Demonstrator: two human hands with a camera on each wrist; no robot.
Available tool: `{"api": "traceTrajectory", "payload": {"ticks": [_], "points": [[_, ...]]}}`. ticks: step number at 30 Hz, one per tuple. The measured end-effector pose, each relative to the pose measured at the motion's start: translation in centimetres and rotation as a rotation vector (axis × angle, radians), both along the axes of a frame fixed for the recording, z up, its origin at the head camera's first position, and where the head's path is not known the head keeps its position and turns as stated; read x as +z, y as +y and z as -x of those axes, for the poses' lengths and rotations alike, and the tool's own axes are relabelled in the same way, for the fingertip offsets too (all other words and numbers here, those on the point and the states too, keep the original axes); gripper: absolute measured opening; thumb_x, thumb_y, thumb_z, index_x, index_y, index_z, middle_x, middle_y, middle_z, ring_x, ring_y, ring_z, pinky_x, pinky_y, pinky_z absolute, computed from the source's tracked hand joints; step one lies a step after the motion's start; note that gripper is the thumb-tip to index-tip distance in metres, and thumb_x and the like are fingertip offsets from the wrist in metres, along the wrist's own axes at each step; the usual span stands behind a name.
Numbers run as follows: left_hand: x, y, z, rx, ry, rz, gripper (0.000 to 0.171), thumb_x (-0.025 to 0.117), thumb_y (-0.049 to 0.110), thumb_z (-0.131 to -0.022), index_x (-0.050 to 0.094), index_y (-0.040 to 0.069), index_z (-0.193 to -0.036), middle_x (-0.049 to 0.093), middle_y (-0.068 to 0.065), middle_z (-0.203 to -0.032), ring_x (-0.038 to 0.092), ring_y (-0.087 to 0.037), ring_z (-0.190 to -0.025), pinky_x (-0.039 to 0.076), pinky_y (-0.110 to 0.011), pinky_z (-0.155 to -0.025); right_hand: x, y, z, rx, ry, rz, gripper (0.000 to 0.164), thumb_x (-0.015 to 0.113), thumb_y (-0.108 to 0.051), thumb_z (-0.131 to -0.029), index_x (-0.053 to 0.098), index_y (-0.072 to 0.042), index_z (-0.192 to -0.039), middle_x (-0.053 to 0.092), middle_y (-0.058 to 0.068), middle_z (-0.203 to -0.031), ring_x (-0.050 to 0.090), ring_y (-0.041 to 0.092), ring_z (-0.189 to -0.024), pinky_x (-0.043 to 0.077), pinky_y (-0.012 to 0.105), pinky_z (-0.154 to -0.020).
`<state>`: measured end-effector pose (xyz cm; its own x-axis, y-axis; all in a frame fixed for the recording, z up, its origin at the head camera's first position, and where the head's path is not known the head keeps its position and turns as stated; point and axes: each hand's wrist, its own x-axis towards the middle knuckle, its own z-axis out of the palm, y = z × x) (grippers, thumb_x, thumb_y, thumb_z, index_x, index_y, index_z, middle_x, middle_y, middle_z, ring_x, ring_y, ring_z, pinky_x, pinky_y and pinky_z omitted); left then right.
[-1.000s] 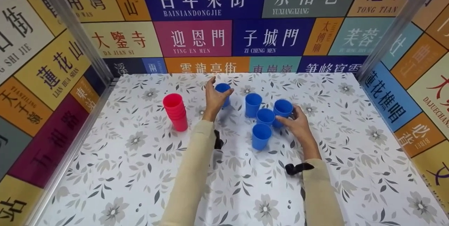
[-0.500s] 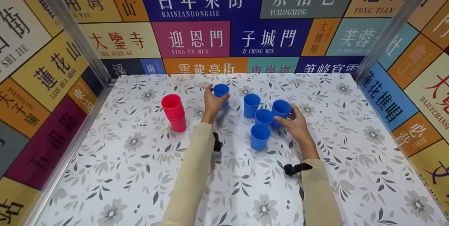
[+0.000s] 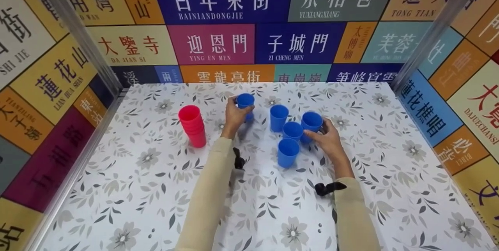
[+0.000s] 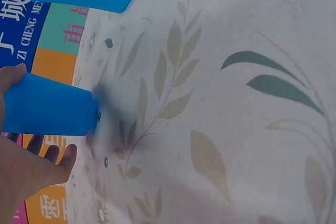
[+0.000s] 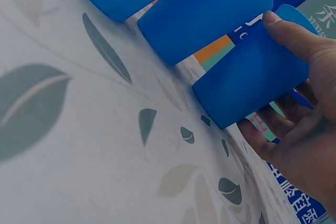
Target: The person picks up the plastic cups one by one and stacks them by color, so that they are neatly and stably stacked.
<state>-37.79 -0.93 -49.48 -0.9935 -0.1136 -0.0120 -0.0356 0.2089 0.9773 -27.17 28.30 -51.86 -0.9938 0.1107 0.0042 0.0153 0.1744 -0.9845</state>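
Observation:
In the head view, my left hand (image 3: pixel 235 114) grips a blue cup (image 3: pixel 245 100) left of the other cups, with the thumb on its near side. That cup (image 4: pixel 50 106) appears upright against the table in the left wrist view, its base just above or on the surface. My right hand (image 3: pixel 328 136) holds the rightmost blue cup (image 3: pixel 311 121), thumb in front and fingers curled behind. Three more blue cups stand close by: one at the back (image 3: pixel 279 118), one in the middle (image 3: pixel 292 131) and one nearest me (image 3: pixel 288 152). The middle cup touches or nearly touches its neighbours.
A stack of red cups (image 3: pixel 193 126) stands left of my left hand. The table (image 3: pixel 128 188) has a white leaf-and-flower cover. Printed sign panels (image 3: pixel 212 44) wall in the back and both sides, with clear corner posts.
My left hand's spread fingers have come in around the blue cup. The right hand stays on its cup, and the other cups have not visibly moved; the head view shifts slightly.

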Motion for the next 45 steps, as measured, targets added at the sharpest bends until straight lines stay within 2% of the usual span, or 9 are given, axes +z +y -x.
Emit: {"api": "traceTrajectory", "payload": {"ticks": [5,8,15,25,30,35,40,45], "points": [[1.3,0.1,-0.6,-0.054,0.042,0.033,0.072,0.079,0.016,-0.084,0.04,-0.001,-0.142,0.05,-0.023,-0.143,0.051,-0.035,-0.135,0.044,-0.045,-0.113,0.0,0.0,0.1,0.001,-0.002,0.026,0.078,0.076,-0.011,-0.088,0.032,-0.002,-0.152,0.04,0.021,-0.156,0.037,0.034,-0.148,0.031,0.044,-0.123],[2.2,0.2,-1.0,-0.089,0.037,0.034,0.073,0.079,0.017,-0.084,0.04,0.001,-0.143,0.051,-0.023,-0.143,0.051,-0.035,-0.134,0.044,-0.046,-0.113,-0.1,0.0,0.2,-0.005,-0.014,0.024,0.078,0.077,-0.01,-0.087,0.033,-0.002,-0.152,0.04,0.021,-0.156,0.037,0.033,-0.148,0.03,0.042,-0.123],[4.2,0.8,-2.0,-0.157,0.069,0.043,0.073,0.08,0.022,-0.084,0.041,0.003,-0.143,0.055,-0.022,-0.14,0.054,-0.032,-0.132,0.044,-0.048,-0.113,0.0,-0.3,0.2,0.0,-0.013,0.0,0.078,0.078,-0.014,-0.087,0.034,-0.002,-0.15,0.041,0.021,-0.155,0.037,0.035,-0.148,0.03,0.043,-0.124],[8.4,2.6,-3.6,-0.259,0.161,0.046,0.071,0.079,0.026,-0.085,0.043,0.006,-0.143,0.056,-0.017,-0.138,0.053,-0.028,-0.131,0.046,-0.045,-0.112,0.0,-0.3,0.2,-0.004,-0.012,-0.015,0.078,0.079,-0.016,-0.087,0.035,-0.001,-0.149,0.041,0.022,-0.155,0.036,0.035,-0.148,0.031,0.045,-0.123],[9.4,3.6,-4.4,-0.301,0.209,0.039,0.066,0.079,0.024,-0.085,0.046,0.008,-0.14,0.058,-0.014,-0.133,0.054,-0.025,-0.126,0.048,-0.043,-0.109,0.1,-0.1,0.3,0.009,-0.047,-0.01,0.079,0.076,-0.015,-0.088,0.032,-0.002,-0.152,0.038,0.021,-0.158,0.033,0.035,-0.15,0.031,0.044,-0.123],[10.4,4.9,-5.3,-0.357,0.198,0.045,0.069,0.08,0.026,-0.085,0.045,0.012,-0.142,0.057,-0.012,-0.137,0.055,-0.025,-0.127,0.05,-0.043,-0.106,-0.1,0.1,0.3,0.027,-0.068,-0.038,0.083,0.076,-0.019,-0.089,0.028,-0.005,-0.155,0.034,0.02,-0.161,0.03,0.035,-0.151,0.029,0.046,-0.124],[11.4,6.4,-6.1,-0.413,0.194,0.039,0.072,0.08,0.028,-0.084,0.044,0.012,-0.144,0.055,-0.011,-0.142,0.055,-0.026,-0.129,0.051,-0.041,-0.105,0.1,0.0,0.2,0.025,-0.057,-0.039,0.083,0.078,-0.024,-0.088,0.031,-0.006,-0.154,0.037,0.019,-0.159,0.033,0.034,-0.15,0.032,0.046,-0.122],[11.9,7.7,-6.8,-0.434,0.203,0.061,0.071,0.081,0.029,-0.083,0.046,0.012,-0.143,0.057,-0.011,-0.139,0.059,-0.024,-0.125,0.054,-0.035,-0.1,0.0,-0.1,0.1,0.028,-0.043,-0.046,0.084,0.079,-0.027,-0.087,0.031,-0.006,-0.153,0.037,0.018,-0.159,0.033,0.035,-0.15,0.033,0.048,-0.121]]}}
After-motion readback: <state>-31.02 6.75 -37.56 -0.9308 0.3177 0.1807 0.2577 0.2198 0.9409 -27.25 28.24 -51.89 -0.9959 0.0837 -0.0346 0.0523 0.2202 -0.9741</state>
